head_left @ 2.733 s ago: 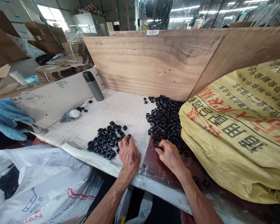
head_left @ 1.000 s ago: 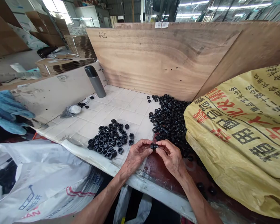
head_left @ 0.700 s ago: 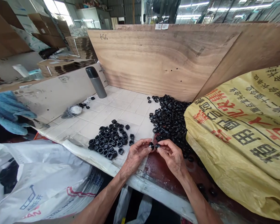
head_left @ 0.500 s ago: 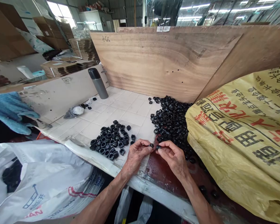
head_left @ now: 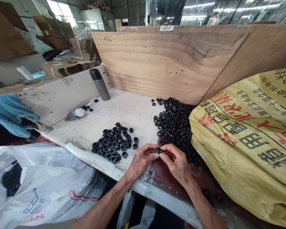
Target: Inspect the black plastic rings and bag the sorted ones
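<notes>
Near the table's front edge, my left hand (head_left: pixel 143 158) and my right hand (head_left: pixel 176 159) meet, fingertips pinched on small black parts (head_left: pixel 158 150). The parts touch each other, one gripped from each side; finer detail is too small to tell. Left of my hands lies a loose group of black ring-shaped parts (head_left: pixel 112 142) on the pale tiled tabletop (head_left: pixel 135 109). Beyond my right hand a larger heap of black parts (head_left: pixel 175 121) reaches back to the wooden board.
A yellow printed sack (head_left: pixel 248 140) fills the right side. A wooden board (head_left: pixel 162 60) stands behind the table, a grey flask (head_left: pixel 102 87) at its left corner. A small plastic bag (head_left: pixel 75 114), a blue cloth (head_left: pixel 10 113) and a white sack (head_left: pixel 45 181) are at left.
My hands have come together, and the two black parts that were apart now touch between my fingertips. At the far left, the other person's hand has moved mostly out of view.
</notes>
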`<action>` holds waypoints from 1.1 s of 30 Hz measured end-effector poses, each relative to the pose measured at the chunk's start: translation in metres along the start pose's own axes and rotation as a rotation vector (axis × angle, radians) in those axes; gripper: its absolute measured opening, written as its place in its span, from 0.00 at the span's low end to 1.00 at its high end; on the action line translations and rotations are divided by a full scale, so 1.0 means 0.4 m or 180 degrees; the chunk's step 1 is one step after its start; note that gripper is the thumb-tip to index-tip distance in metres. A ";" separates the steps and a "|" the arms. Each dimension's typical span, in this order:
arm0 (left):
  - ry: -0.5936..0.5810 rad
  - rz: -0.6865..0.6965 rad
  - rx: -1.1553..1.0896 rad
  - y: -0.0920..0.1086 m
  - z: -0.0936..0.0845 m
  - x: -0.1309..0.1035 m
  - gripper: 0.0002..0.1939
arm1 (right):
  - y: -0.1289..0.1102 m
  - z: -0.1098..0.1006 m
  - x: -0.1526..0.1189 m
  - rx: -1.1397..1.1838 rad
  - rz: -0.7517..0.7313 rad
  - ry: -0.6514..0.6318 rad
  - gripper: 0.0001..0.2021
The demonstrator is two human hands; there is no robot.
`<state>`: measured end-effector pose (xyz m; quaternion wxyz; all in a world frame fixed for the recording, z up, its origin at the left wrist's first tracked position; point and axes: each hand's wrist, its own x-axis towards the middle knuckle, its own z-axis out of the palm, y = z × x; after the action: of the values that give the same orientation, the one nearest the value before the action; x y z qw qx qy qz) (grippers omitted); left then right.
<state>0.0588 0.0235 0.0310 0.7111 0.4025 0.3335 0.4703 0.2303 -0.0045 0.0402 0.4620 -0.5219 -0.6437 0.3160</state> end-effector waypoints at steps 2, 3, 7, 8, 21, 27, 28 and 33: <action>-0.0034 -0.0045 0.0112 0.004 0.003 -0.001 0.14 | 0.002 0.001 0.001 -0.0133 -0.0032 0.0033 0.06; -0.0041 -0.0049 0.0162 0.005 0.005 -0.002 0.14 | 0.003 0.001 0.001 -0.0205 -0.0043 0.0073 0.07; -0.0070 0.0133 0.0357 0.000 0.005 -0.004 0.13 | 0.008 0.007 -0.001 -0.0435 -0.0062 0.0148 0.10; -0.0079 0.0211 0.0423 -0.004 0.004 -0.004 0.12 | 0.008 0.008 -0.002 -0.0455 -0.0053 0.0120 0.10; -0.0019 -0.0110 0.0005 -0.009 0.003 -0.006 0.16 | 0.016 -0.004 -0.005 -0.0536 -0.0222 -0.0270 0.08; -0.0062 -0.0109 0.0089 -0.016 0.004 -0.004 0.18 | 0.020 0.007 -0.002 -0.0921 -0.0294 -0.0009 0.19; -0.0056 -0.0114 0.0054 -0.016 0.006 -0.004 0.18 | 0.014 0.006 -0.001 -0.0837 -0.0251 0.0027 0.17; 0.0099 -0.0085 -0.0157 -0.012 0.012 0.001 0.16 | -0.008 -0.004 -0.001 -0.0660 -0.0194 -0.0028 0.21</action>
<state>0.0647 0.0217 0.0290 0.7217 0.3729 0.3383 0.4750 0.2307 -0.0057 0.0438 0.4120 -0.5457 -0.6905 0.2359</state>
